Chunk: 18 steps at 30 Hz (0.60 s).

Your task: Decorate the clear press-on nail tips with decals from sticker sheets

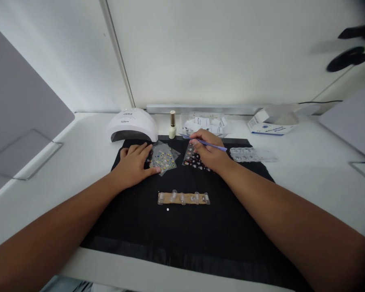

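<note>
Left to right: white domed lamp (133, 125) stands at the back of the worktop (45, 170). Our left hand (134, 164) is palm down on the black mat (182, 235), fingers spread, thumb on the lower edge of the clear sheets (164, 159) with colored dots; we'd call that steadying, not gripping. Wooden strip (187, 198) lies nearer us on the mat, five clear pieces (183, 198) across it, the second from left tilted. That setup looks done. Whitish spots show on some pieces, too small to tell if they're backing or finish, so we can't score the pieces individually. Loose white dot (168, 209) sits just below the strip, not on it. Bottle (172, 126) behind the sheets is upright and capped. Second spotted sheet (192, 159) is partly under our right hand (211, 151), whose fingers are closed on a slim blue-purple tool (213, 145), tip pointing left, well apart from the strip. Clear container (222, 121) with white papers behind, clear case (246, 154) and open carton (272, 123) further right. Our read: pieces laid out, sheet work unfinished, nothing being applied right now.
</note>
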### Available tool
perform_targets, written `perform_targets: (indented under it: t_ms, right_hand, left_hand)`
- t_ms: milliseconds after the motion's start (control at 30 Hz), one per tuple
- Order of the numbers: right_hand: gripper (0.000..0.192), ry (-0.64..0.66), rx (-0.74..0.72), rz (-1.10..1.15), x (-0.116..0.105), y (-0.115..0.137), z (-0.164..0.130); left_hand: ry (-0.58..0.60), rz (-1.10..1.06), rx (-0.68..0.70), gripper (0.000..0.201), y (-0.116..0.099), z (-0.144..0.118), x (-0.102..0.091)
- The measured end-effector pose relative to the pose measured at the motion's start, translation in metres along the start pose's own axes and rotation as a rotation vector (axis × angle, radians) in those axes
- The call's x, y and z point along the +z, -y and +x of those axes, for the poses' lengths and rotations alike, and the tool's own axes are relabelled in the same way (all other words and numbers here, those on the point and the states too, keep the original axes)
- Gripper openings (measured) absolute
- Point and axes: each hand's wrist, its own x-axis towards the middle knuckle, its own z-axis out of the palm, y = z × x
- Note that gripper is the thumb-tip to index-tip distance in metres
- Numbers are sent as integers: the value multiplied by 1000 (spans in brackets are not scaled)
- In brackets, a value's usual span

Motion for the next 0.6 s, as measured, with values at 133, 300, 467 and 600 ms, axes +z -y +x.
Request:
perform_targets:
  t_ms: [133, 300, 467, 600]
  right_hand:
    - [19, 18, -13, -41, -1, -1, 0]
    - [16, -7, -36, 7, -1, -1, -1]
    - [24, -50, 179, 438, 6, 10, 0]
    - [30, -27, 283, 761, 13, 23, -2]
  left_hand:
    - [9, -22, 9, 68, 2, 3, -4]
    - [-26, -63, 40, 62, 5, 4, -7]
    - [-90, -111, 96, 54, 7, 2, -6]
    - [-112, -167, 113, 42, 8, 2, -7]
